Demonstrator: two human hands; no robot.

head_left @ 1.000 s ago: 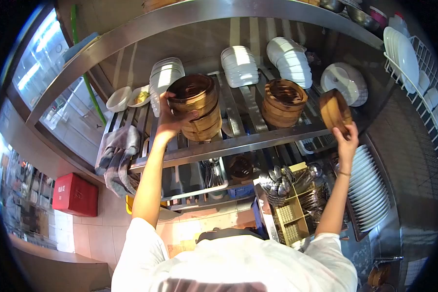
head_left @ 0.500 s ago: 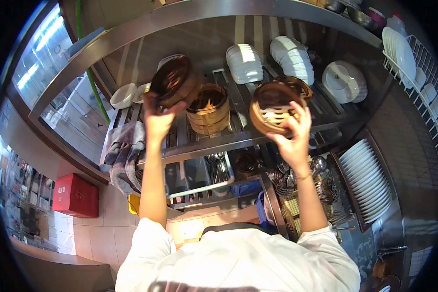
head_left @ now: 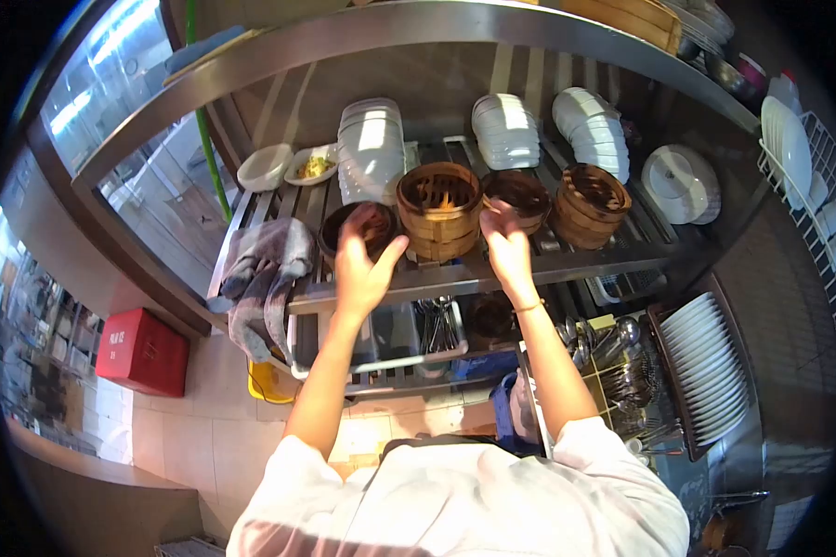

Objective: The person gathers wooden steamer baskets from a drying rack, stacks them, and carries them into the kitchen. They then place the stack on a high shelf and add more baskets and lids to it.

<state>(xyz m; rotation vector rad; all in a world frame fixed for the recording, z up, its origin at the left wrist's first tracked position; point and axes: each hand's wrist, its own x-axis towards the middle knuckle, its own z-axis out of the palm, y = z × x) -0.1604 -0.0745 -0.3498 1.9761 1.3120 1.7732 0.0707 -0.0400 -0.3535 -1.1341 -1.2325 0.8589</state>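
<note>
A stack of round bamboo steamer baskets (head_left: 438, 227) stands on the slatted metal shelf between my hands. My left hand (head_left: 366, 269) reaches over the near rim of a dark steamer basket (head_left: 329, 238) left of the stack, thumb spread away from the fingers. On the stack's other side, my right hand (head_left: 508, 252) is at the front of another steamer basket (head_left: 526, 199), its fingers raised and slightly blurred. Neither hand appears to grip anything, though contact with the rims is hard to make out. Further right stands a second steamer stack (head_left: 593, 209).
Behind the steamers rise stacks of white bowls (head_left: 506, 135) and clear plastic containers (head_left: 372, 153). A grey cloth (head_left: 269, 255) hangs over the shelf's left end. The metal front rail (head_left: 437, 275) runs below my hands. A rack of white plates (head_left: 706, 371) stands lower right.
The baskets both hands held raised and tilted now sit on the shelf, either side of the middle stack. My hands have loosened and come closer together. The camera view has shifted.
</note>
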